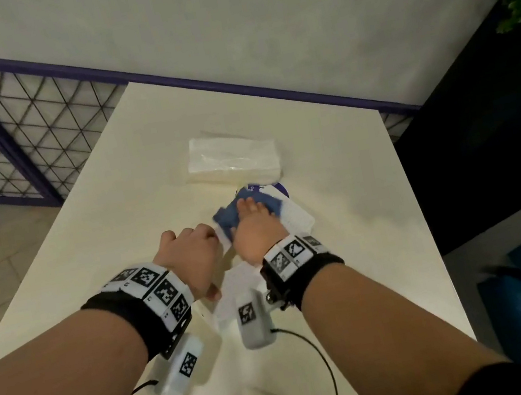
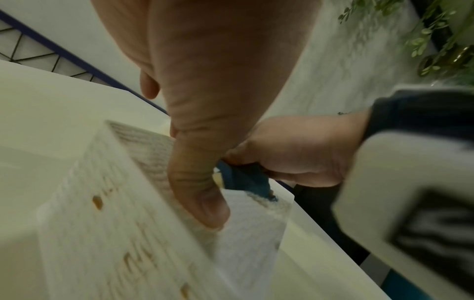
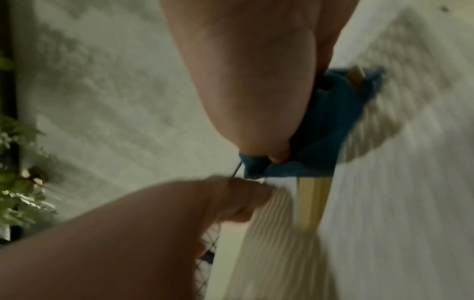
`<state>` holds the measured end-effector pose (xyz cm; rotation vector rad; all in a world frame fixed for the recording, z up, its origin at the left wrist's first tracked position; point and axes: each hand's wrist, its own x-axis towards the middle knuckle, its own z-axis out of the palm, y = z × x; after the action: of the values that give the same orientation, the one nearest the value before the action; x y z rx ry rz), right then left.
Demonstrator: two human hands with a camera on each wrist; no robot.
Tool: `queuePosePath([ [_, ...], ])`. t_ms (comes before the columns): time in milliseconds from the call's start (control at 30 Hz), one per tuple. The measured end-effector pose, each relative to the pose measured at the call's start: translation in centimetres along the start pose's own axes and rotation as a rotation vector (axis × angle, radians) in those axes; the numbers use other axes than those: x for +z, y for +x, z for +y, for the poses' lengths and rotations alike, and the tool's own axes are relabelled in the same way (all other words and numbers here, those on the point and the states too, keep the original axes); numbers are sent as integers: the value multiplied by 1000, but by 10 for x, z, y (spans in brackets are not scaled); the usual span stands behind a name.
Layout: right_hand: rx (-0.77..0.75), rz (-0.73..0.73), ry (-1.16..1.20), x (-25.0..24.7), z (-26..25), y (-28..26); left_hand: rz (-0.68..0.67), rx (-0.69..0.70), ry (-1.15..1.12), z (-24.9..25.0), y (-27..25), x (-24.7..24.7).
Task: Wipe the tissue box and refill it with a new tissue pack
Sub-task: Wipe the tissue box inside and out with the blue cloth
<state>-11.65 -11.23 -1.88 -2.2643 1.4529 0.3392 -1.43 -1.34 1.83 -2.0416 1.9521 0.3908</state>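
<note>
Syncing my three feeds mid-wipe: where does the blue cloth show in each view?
Head: blue cloth at centre, under the right hand, on the tissue box.
Left wrist: cloth right of centre, below the right hand's curled fingers.
Right wrist: cloth upper right of centre, beneath the palm.
Shared landmark: the white ribbed tissue box, in all three.

Black wrist straps, white tag-marked blocks, black cable

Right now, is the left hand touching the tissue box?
Touching. The left wrist view shows the left hand with its thumb pressed flat against the edge of the white ribbed tissue box, no gap visible.
</note>
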Motion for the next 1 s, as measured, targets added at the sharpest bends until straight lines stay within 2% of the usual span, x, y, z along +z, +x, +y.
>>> queuePosePath([
  [100,149,64,41,-26,18,24,-4,12,-25,-2,0,0],
  [167,212,71,31,-32,14,28,-11,14,-26,-3,0,0],
  [233,220,73,48,-24,1,20,-9,18,-17,-2,0,0],
  [367,123,56,35,1,-11,6,1,14,3,-1,1,0],
  [467,259,89,-14,-15,-1,26,-14,28,27,-1,1,-2],
  [567,331,34,2,-33,6,36,-18,24,33,-1,1,-1],
  [633,329,70,3,-27,-1,29,-10,25,42,0,2,-1],
  [767,217,116,-16,-2,-12,15,-20,24,54,1,2,-2],
  [900,282,56,-21,-30,1,29,-22,28,69,1,3,-2],
  [1000,232,47,-7,-32,-1,22,-16,25,62,1,2,1],
])
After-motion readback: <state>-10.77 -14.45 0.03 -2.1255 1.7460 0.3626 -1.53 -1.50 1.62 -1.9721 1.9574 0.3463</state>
